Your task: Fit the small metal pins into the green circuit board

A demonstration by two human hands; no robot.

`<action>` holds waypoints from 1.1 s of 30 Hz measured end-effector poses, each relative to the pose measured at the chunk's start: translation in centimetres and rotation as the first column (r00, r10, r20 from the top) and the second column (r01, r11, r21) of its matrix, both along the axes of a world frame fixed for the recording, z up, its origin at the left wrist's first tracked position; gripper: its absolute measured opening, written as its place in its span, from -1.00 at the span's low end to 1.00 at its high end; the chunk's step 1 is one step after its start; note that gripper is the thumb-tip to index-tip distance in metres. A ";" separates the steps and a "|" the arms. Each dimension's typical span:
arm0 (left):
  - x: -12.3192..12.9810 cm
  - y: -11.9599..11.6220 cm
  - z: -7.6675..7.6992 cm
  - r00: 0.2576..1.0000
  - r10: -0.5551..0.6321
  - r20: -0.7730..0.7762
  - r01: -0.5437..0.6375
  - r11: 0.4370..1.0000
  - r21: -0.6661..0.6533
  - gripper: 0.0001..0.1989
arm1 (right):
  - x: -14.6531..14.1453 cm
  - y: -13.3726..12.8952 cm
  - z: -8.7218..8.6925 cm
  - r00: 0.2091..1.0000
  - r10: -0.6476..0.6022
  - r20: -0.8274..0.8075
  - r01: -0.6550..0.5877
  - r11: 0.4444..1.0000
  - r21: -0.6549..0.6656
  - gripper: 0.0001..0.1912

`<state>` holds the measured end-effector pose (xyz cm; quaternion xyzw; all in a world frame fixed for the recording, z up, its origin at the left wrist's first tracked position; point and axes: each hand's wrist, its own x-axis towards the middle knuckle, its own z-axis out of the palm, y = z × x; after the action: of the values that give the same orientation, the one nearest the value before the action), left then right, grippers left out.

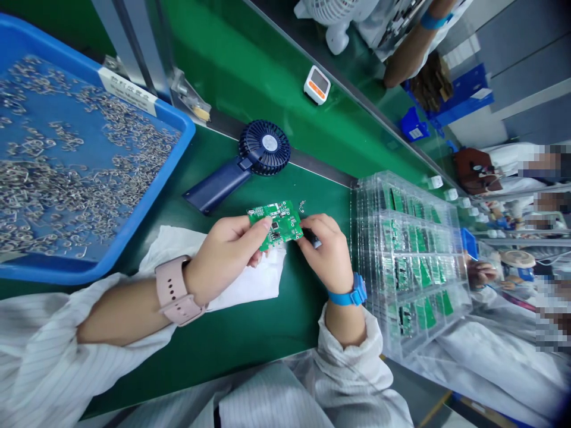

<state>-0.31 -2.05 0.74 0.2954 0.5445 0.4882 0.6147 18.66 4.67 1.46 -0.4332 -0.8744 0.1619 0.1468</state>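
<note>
A green circuit board (285, 227) with chips and small parts is gripped in my left hand (232, 244), the thumb pressing on its top face. At the board's right edge, my right hand (328, 246) is closed, with thumb and fingers pinched together. A small dark piece (312, 238) shows between its thumb and palm; what it is, I cannot tell. Just beyond the board, a few bent metal clips (302, 205) lie on the green mat. Under my left hand spreads a white cloth or paper sheet (259, 282).
At left stands a blue tray (147, 229) of many bent metal clips. A dark blue handheld fan (223, 184) lies behind the board. Stacked clear plastic trays (383, 267) with circuit boards stand at right. A white-orange timer (317, 85) is farther back. Co-workers sit beyond.
</note>
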 end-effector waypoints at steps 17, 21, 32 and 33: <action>0.1 -0.1 -0.3 0.999 0.034 -0.018 -0.034 0.999 0.004 -0.57 | -0.1 0.3 -0.9 0.986 0.131 0.104 -0.144 0.982 0.124 -0.71; 0.0 -0.1 -0.6 0.999 0.033 -0.020 -0.033 0.999 0.001 -0.56 | -0.2 0.4 -0.9 0.988 0.089 0.127 -0.111 0.979 0.172 -0.77; 0.1 -0.1 -0.7 0.999 0.047 0.009 -0.047 0.999 -0.005 -0.57 | 0.5 0.2 0.2 0.994 0.101 0.040 -0.103 0.993 0.061 -0.74; 0.1 -0.1 -0.6 0.999 0.043 0.004 -0.043 0.999 -0.006 -0.58 | 0.7 0.3 0.4 0.995 0.094 0.033 -0.096 0.993 0.072 -0.74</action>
<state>-0.21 -2.16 0.11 0.2808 0.5510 0.5002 0.6061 19.34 4.96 1.87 -0.3876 -0.9015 0.1300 0.1418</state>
